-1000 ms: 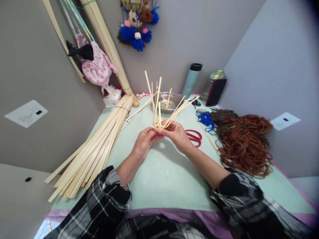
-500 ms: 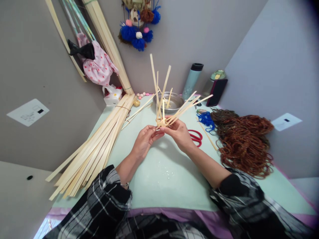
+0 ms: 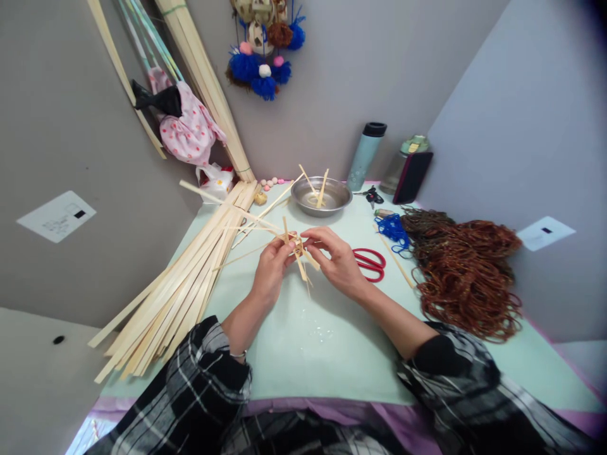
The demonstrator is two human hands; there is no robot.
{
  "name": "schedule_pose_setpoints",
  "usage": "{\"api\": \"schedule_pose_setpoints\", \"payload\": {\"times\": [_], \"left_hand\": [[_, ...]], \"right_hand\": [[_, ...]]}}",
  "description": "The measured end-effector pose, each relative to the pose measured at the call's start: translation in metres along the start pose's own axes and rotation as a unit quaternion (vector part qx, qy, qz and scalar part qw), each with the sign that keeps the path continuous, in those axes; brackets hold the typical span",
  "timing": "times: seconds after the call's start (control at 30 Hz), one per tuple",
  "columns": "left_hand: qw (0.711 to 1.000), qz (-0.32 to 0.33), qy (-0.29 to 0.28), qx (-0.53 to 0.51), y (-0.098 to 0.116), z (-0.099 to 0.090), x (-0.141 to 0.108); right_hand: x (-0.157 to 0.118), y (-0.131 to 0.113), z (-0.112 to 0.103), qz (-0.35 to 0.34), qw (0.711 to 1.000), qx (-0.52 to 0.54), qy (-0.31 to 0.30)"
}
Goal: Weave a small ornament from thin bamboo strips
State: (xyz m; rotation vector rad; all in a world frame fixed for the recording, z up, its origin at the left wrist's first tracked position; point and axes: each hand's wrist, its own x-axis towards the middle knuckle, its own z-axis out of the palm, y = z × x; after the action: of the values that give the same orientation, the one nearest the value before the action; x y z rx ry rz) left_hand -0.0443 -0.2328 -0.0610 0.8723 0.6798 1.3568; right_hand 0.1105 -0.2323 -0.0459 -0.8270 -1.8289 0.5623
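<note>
A small woven piece of pale strips [image 3: 298, 244] is between my hands over the middle of the table. Several strip ends stick out from it, long ones to the left and shorter ones toward me. My left hand [image 3: 271, 266] has thumb and fingers closed on its left side. At its right side is my right hand [image 3: 337, 260], thumb and fingers pinched at the weave and a short strip end. Just right of that hand lie red-handled scissors [image 3: 374, 265], their blades hidden.
A metal bowl [image 3: 332, 197] with strips in it stands behind my hands. Bundled flat strips [image 3: 190, 265] lie left; brown cord [image 3: 467, 278] and blue yarn [image 3: 392, 231] lie right. Bottles [image 3: 366, 155] and a dark phone [image 3: 413, 177] stand at the back.
The woven piece has been turned: its long strips stood upward and to the right, and now point left and toward me. Both hands stay on it, my right hand slightly lower.
</note>
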Motion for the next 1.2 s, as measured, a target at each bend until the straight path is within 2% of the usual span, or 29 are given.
{"api": "schedule_pose_setpoints", "payload": {"times": [0.13, 0.3, 0.53, 0.73, 0.83, 1.2], "left_hand": [[1.0, -0.002, -0.001, 0.006, 0.002, -0.001, 0.001], [0.999, -0.04, 0.016, -0.007, 0.004, 0.001, 0.0], [0.992, -0.123, -0.034, -0.018, 0.006, 0.001, -0.001], [0.996, -0.084, -0.002, -0.024, 0.006, 0.001, -0.003], [0.996, -0.085, -0.011, -0.032, 0.005, 0.001, -0.003], [0.99, -0.124, -0.026, -0.063, 0.009, 0.0, -0.002]], "right_hand": [[0.004, -0.001, -0.009, 0.034, 0.997, 0.054, -0.031], [0.008, -0.002, -0.017, 0.007, 0.999, 0.003, -0.035], [0.01, 0.0, -0.025, 0.013, 0.997, 0.005, -0.08], [0.01, 0.004, -0.022, 0.065, 0.997, 0.026, -0.032], [0.009, 0.006, -0.021, 0.088, 0.995, 0.047, -0.012], [0.011, 0.005, -0.02, 0.136, 0.981, 0.132, -0.029]]}}
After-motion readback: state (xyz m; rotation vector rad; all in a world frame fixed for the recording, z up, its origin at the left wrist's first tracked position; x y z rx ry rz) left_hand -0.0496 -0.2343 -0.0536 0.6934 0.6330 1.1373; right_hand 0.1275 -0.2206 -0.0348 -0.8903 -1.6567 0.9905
